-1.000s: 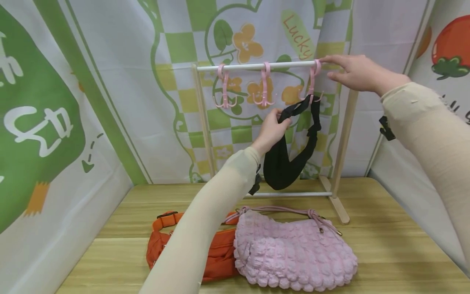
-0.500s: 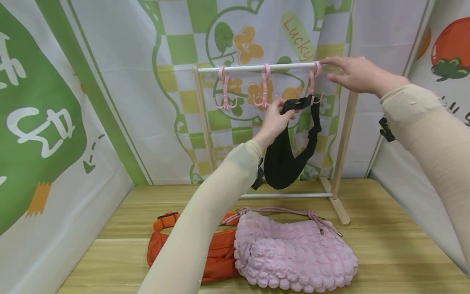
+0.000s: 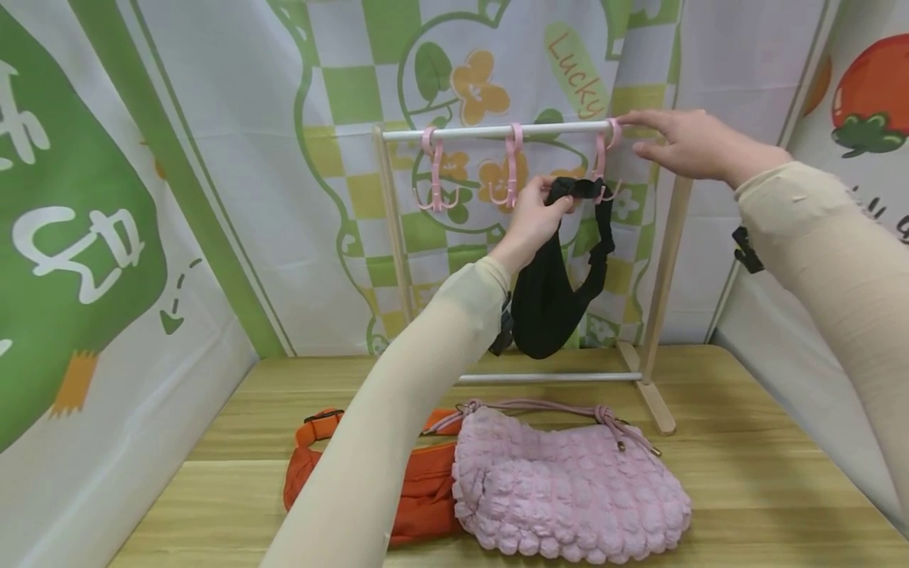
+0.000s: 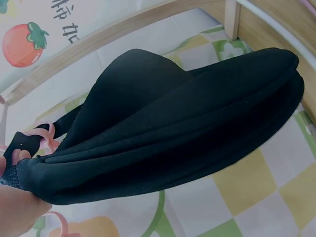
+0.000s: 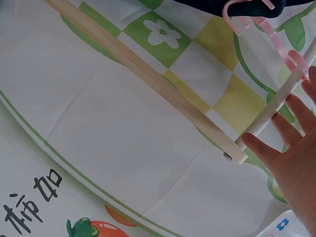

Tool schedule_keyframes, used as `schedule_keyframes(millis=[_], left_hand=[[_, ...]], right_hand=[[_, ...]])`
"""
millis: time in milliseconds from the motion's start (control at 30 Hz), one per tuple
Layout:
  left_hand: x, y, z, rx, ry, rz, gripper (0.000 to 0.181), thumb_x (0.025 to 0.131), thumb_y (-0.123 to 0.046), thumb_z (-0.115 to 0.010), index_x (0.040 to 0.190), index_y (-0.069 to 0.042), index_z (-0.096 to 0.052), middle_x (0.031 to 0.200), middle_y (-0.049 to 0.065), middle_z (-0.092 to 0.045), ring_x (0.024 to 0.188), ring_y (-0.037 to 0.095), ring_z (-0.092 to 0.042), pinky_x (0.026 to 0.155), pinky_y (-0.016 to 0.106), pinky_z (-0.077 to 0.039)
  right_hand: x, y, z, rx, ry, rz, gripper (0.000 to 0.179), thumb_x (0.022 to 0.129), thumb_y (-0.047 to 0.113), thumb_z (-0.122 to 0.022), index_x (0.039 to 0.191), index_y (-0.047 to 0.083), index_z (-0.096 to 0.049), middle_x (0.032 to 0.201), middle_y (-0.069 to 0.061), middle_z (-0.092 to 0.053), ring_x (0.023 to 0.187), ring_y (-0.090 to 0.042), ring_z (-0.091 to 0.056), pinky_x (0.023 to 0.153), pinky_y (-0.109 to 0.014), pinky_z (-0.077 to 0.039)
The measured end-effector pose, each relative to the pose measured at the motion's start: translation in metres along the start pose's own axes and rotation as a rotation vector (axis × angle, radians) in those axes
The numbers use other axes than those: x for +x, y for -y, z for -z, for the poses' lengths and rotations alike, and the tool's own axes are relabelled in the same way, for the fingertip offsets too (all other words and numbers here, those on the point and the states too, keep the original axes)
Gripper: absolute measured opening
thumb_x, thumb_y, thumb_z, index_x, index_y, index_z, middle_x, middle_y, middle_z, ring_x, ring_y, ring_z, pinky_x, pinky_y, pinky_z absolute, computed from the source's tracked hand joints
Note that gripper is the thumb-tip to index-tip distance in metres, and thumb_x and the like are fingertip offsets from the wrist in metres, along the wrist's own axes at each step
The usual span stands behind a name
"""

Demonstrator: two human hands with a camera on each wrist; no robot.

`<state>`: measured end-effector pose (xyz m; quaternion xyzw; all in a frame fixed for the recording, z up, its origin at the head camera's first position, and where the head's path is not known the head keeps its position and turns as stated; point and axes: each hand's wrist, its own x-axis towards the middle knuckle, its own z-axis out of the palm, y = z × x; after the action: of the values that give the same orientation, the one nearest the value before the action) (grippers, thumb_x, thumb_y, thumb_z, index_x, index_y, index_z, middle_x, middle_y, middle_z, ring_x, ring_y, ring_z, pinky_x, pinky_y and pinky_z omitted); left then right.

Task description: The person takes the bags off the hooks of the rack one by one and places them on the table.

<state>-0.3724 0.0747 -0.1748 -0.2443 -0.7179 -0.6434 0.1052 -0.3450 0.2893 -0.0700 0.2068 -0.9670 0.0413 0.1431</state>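
Observation:
A black cloth bag (image 3: 547, 308) hangs in a loop below the rightmost pink hook (image 3: 600, 162), its strap over the hook's prong. My left hand (image 3: 534, 221) pinches the strap just left of that hook. The bag's body (image 4: 163, 118) fills the middle of the left wrist view, with the left hand (image 4: 17, 212) at the lower left edge. High on the right, my right hand (image 3: 692, 146) reaches to the end of the rack's white rod (image 3: 483, 129), beside the hook's top. In the right wrist view, the right hand's (image 5: 296, 158) extended fingers rest along the rod.
Two more pink hooks, the left hook (image 3: 436, 173) and the middle hook (image 3: 512, 170), hang from the rod. A wooden post (image 3: 663, 292) holds the rack's right side. In front, an orange bag (image 3: 426, 497) and a puffy pink bag (image 3: 568, 489) lie on the wooden table (image 3: 753, 465).
My left hand has raised the black strap and moved it slightly right, closer to the hook. The bag has lifted a little and its loop has narrowed. The right hand stays in place.

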Motion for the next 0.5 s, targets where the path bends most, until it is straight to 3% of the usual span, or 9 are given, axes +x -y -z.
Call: schedule_keyframes(millis=[267,500], left_hand=[[0.005,-0.009,-0.001,-0.06,0.023,0.022,0.03,0.095,-0.004,-0.054,0.124,0.003,-0.048,0.117,0.019,-0.062,0.106,0.028,-0.063,0.087,0.02,-0.05],[0.011,-0.016,-0.003,-0.004,0.004,0.025,0.03,0.094,-0.006,-0.056,0.123,0.001,-0.049,0.115,0.016,-0.063,0.102,0.017,-0.061,0.079,0.015,-0.049]], right_hand=[[0.0,0.0,-0.001,-0.016,-0.008,-0.001,0.054,0.103,0.031,-0.034,0.152,0.017,-0.018,0.147,-0.032,-0.029,0.122,-0.06,-0.035,0.099,-0.072,-0.027],[0.0,0.001,-0.002,-0.026,-0.022,0.006,0.053,0.103,0.031,-0.034,0.152,0.017,-0.02,0.147,-0.031,-0.03,0.121,-0.059,-0.037,0.098,-0.071,-0.028]])
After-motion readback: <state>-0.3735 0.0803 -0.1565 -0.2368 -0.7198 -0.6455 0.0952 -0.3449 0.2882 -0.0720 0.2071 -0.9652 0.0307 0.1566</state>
